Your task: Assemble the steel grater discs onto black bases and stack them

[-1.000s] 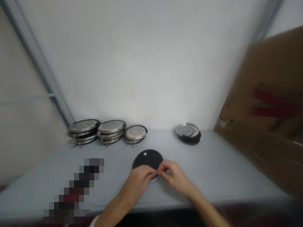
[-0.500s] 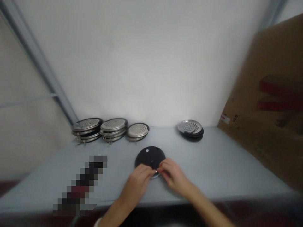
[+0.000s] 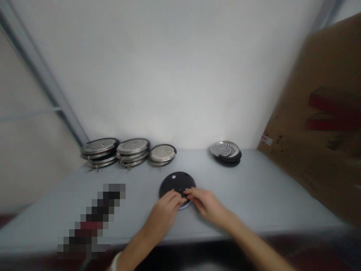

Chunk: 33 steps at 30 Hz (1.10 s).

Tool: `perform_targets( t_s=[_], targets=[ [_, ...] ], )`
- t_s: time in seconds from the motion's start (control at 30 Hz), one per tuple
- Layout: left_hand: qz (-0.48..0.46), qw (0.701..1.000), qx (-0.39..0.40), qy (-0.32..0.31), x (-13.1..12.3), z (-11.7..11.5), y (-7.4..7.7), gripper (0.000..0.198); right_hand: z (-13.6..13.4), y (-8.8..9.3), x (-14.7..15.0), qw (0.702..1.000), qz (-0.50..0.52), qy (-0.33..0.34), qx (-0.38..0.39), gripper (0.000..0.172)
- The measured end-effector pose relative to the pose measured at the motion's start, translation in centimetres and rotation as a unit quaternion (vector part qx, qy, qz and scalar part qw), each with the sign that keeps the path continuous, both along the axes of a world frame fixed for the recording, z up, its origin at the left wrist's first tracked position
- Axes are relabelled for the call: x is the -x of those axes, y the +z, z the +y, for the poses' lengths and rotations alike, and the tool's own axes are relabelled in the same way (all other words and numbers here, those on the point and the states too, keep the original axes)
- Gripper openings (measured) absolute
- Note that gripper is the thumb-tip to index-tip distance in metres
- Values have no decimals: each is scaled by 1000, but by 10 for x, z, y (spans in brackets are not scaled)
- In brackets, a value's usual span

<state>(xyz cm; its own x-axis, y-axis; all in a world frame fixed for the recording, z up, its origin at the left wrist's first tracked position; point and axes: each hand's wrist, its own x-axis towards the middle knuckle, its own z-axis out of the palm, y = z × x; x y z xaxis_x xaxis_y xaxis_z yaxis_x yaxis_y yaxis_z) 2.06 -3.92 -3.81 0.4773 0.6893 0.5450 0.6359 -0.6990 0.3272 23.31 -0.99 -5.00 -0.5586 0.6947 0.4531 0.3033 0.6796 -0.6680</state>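
Note:
A round black disc (image 3: 176, 183) with a small white dot lies flat on the pale grey table (image 3: 254, 195), on top of a silvery rim that shows at its near edge. My left hand (image 3: 164, 214) and my right hand (image 3: 208, 203) meet at the disc's near edge. Their fingertips are pinched together on a small part there that is too small to make out.
Three stacks of perforated metal discs with dark rims (image 3: 99, 152) (image 3: 132, 150) (image 3: 162, 154) line the back left by the wall. A further small stack (image 3: 226, 152) sits at the back right. A large cardboard box (image 3: 318, 124) stands on the right. A pixelated patch (image 3: 90, 222) covers the near left.
Both hands have slid a little further onto the black disc's near edge, still pinched together. The view shifted slightly; the stacks have not moved.

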Motion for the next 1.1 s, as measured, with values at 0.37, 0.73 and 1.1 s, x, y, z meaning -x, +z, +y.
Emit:
perform_targets(
  t_s=[0.37, 0.73, 1.1],
  targets=[
    [-38, 999, 20, -3, 3, 0, 2, 23, 2, -2, -1, 1000, -7, 7, -19, 26],
    [-47, 998, 32, 18, 4, 2, -5, 22, 3, 1, -3, 1000, -11, 13, -2, 27],
    [-9, 1000, -4, 4, -3, 4, -12, 22, 11, -5, -6, 1000, 3, 17, 7, 23]
  ],
)
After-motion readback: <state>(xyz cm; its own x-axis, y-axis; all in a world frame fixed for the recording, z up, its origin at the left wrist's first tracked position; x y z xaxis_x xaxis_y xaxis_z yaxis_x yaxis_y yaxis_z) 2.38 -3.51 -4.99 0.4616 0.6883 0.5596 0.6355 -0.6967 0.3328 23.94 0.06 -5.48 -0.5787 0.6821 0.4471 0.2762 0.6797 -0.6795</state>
